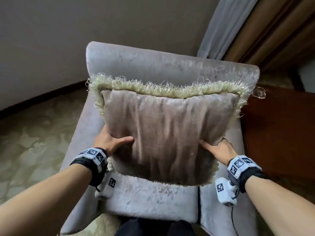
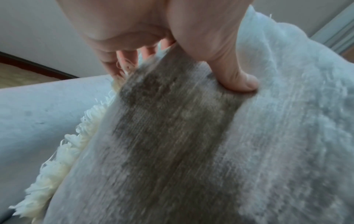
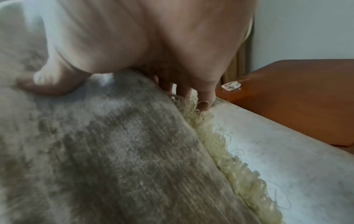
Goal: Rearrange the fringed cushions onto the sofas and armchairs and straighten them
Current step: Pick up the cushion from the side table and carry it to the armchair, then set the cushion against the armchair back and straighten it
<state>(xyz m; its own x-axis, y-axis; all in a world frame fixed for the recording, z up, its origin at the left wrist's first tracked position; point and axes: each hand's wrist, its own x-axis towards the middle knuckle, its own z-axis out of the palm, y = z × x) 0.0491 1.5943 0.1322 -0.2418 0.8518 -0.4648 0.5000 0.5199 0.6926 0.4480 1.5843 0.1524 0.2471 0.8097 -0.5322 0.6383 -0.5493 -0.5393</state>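
Note:
A taupe velvet cushion (image 1: 163,133) with a pale green fringe stands upright over the seat of a grey velvet armchair (image 1: 153,65), its top near the backrest. My left hand (image 1: 110,142) grips the cushion's lower left side, thumb pressed into the front face, fingers behind the edge. My right hand (image 1: 216,149) grips the lower right side the same way. In the left wrist view the thumb (image 2: 239,81) dents the cushion (image 2: 172,136). The right wrist view shows my thumb (image 3: 49,84) on the cushion (image 3: 114,151) and fingers (image 3: 203,97) in the fringe.
A reddish wooden side table (image 1: 281,130) stands right of the armchair, with a small clear glass object (image 1: 260,93) near its corner. Curtains (image 1: 247,28) hang at the back right. A wall (image 1: 85,31) runs behind, and patterned green carpet (image 1: 34,142) lies to the left.

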